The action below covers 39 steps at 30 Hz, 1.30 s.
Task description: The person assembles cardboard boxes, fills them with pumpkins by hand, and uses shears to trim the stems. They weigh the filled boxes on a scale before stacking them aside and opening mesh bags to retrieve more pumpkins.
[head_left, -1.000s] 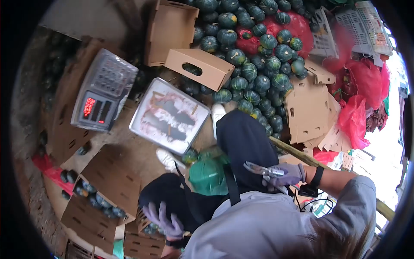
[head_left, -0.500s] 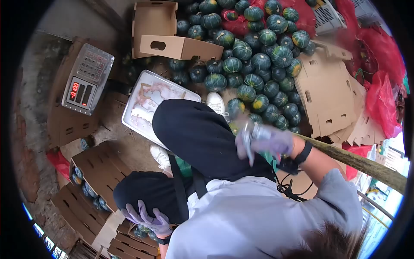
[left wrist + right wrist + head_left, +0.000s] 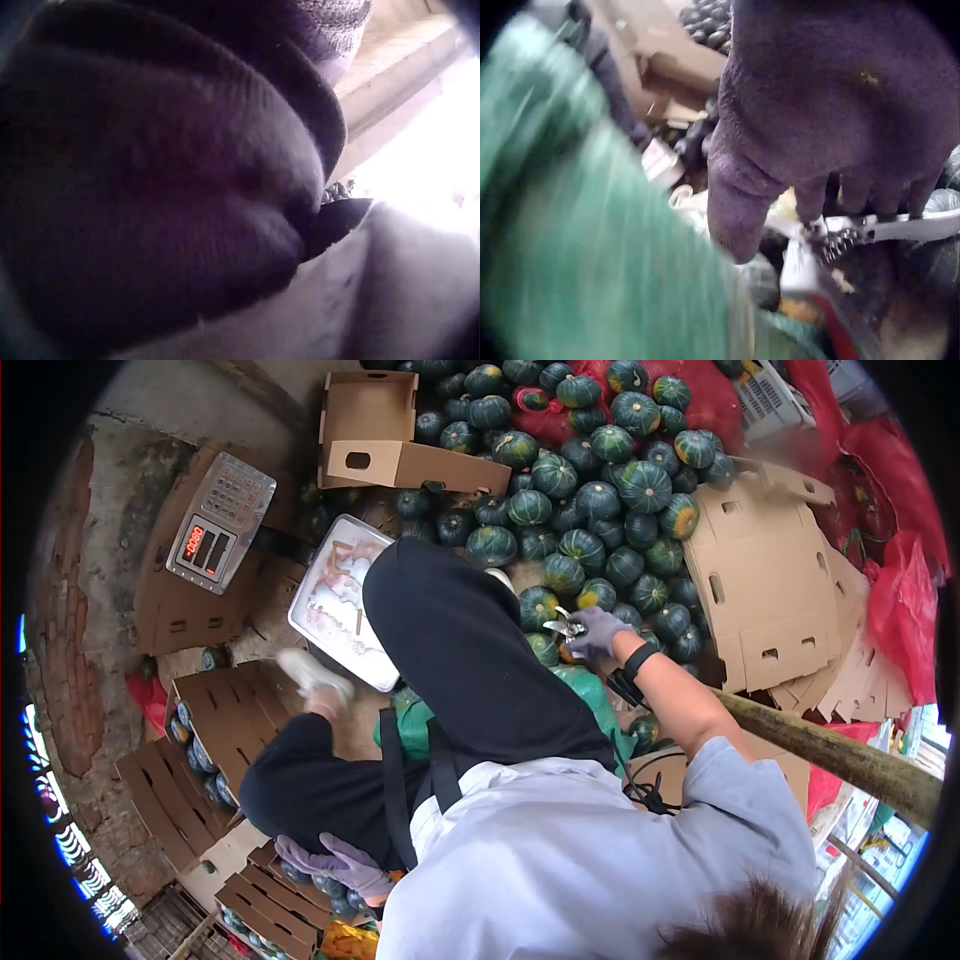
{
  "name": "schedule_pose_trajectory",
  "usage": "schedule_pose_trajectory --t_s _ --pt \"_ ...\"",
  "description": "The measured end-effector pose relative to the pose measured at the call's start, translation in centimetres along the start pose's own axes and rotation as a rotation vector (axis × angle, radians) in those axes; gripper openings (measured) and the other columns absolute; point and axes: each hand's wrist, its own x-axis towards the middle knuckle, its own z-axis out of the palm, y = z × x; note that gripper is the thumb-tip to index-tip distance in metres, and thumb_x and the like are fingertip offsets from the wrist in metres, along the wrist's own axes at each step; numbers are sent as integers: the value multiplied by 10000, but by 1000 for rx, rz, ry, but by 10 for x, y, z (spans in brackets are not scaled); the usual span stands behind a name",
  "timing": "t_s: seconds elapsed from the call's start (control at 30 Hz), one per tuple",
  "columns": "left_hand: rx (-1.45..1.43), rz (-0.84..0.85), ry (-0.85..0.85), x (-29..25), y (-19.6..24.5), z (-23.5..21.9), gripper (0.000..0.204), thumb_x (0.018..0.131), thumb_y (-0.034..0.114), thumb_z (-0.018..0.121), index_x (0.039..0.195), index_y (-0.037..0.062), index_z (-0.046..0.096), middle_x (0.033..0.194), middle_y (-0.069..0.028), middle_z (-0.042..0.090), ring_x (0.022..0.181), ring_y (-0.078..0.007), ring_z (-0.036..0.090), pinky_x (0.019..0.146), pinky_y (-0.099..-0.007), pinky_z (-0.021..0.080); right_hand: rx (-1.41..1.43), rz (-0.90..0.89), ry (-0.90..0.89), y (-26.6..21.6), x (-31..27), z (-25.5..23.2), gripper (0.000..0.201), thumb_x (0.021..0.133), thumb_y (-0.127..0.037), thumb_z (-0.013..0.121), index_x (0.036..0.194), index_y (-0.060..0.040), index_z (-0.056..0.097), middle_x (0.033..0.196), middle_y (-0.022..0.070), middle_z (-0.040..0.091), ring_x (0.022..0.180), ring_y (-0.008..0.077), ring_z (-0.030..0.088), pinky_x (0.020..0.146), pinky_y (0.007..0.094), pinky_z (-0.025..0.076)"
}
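Observation:
My right hand [image 3: 598,634], in a grey-purple glove, grips a pair of pruning shears [image 3: 566,625] beside the near edge of a heap of dark green striped pumpkins [image 3: 583,548]. In the right wrist view the gloved fingers curl over the pale handle [image 3: 919,227] of the shears, with the coil spring showing and part of the other handle red. My left hand [image 3: 345,866], gloved too, lies by the left thigh with its fingers extended and nothing in it. The left wrist view is dark and mostly filled by the glove [image 3: 165,150].
A scale platform [image 3: 335,630] stands before the knees, its lit display [image 3: 205,550] at left. Green sacking [image 3: 408,725] lies below the legs. Open cartons [image 3: 420,465] stand at the back, flattened cardboard [image 3: 760,590] at right, pumpkin-filled boxes [image 3: 235,710] at left. A wooden pole [image 3: 830,735] runs along the right.
My right hand has moved with the shears from above the right thigh out to the pumpkins. The left foot has shifted left, and the right knee now covers part of the scale platform.

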Motion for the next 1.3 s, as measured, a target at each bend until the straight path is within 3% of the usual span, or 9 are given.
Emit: schedule_pose_trajectory --t_s 0.17,0.27,0.37,0.57,0.7,0.77,0.9,1.03,1.3 --pt "-121 -461 -243 12 16 20 329 1014 272 571 1164 -17 525 1135 -144 576 1035 -244 542 939 -352 430 110 -29 722 52 96 -36 747 810 -524 686 1404 -124 475 1354 191 521 1178 357 577 1010 437 467" --pt "-598 -791 -413 32 18 36 249 980 232 632 886 25 531 763 -57 523 727 -117 442 682 -288 398 34 330 474 25 114 -52 795 792 -562 695 1427 -151 453 1414 197 445 1209 392 551 1010 456 474" --pt "-431 -565 -651 37 25 24 253 957 204 652 819 29 531 672 -24 486 654 -107 425 610 -287 385 -41 574 244 -10 113 -71 924 750 -623 719 1480 -178 367 1426 196 411 1298 396 480 1021 465 471" --pt "-402 -503 -591 69 59 53 235 927 173 678 798 32 542 632 -30 455 616 -113 417 588 -294 387 154 530 414 3 127 -51 948 662 -534 833 1413 -125 425 1380 198 461 1251 403 513 1017 437 473" --pt "-304 -561 -519 89 65 58 203 927 163 680 851 17 561 710 -53 516 674 -133 466 656 -290 418 340 209 707 -4 94 -43 871 631 -438 884 1310 -75 477 1321 170 510 1218 357 535 1029 406 457" --pt "-349 -616 -453 101 67 65 179 926 154 681 901 9 579 773 -72 568 719 -148 500 707 -291 439 75 -294 955 -6 79 -55 878 543 -242 913 1294 -83 486 1308 149 525 1235 342 525 1027 395 453" --pt "-424 -534 -365 96 59 78 171 918 138 682 996 2 614 915 -108 647 820 -202 585 794 -311 473 -170 -650 1205 -86 5 -132 828 594 -255 891 1308 -114 497 1354 138 474 1268 402 494 1008 489 456" --pt "-369 -536 -434 85 55 72 199 903 127 685 1039 -5 628 1016 -137 674 934 -258 631 871 -335 481 -327 -762 1440 -123 -38 -165 532 743 -307 809 1210 -143 617 1370 129 435 1286 451 446 1005 544 440" --pt "-400 -425 -398 38 18 57 319 927 206 659 1155 -12 609 1097 -176 653 1015 -289 625 919 -365 471 -540 -817 1521 -142 -85 -163 415 766 -322 802 1152 -343 650 1338 74 388 1258 389 438 1017 493 442"
